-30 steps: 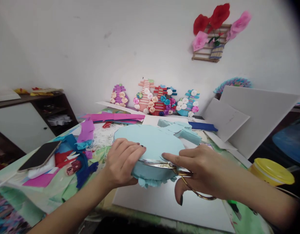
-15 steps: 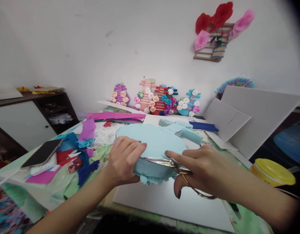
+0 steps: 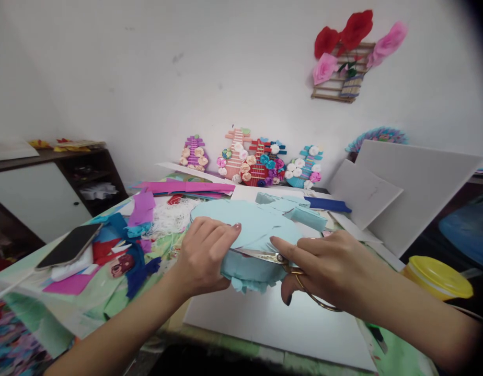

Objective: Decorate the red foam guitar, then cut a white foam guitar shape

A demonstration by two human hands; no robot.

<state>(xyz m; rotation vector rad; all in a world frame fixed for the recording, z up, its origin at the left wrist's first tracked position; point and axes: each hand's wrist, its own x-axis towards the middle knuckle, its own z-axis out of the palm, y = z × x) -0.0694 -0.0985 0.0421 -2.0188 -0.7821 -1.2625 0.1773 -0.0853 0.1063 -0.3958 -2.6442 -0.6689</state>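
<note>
The left hand (image 3: 206, 253) has its grip clenched on the near left edge of the light-blue paper piece (image 3: 249, 222), thumb beneath. The right hand (image 3: 331, 269) grips the gold-handled scissors (image 3: 278, 258), their blades lying along the piece's near edge and its forefinger resting on the top face. The piece is held above a white board (image 3: 273, 329) on the worktop (image 3: 22, 277) (a cluttered one, with a phone (image 3: 71, 245) and coloured paper scraps (image 3: 141, 209) off to the left).
</note>
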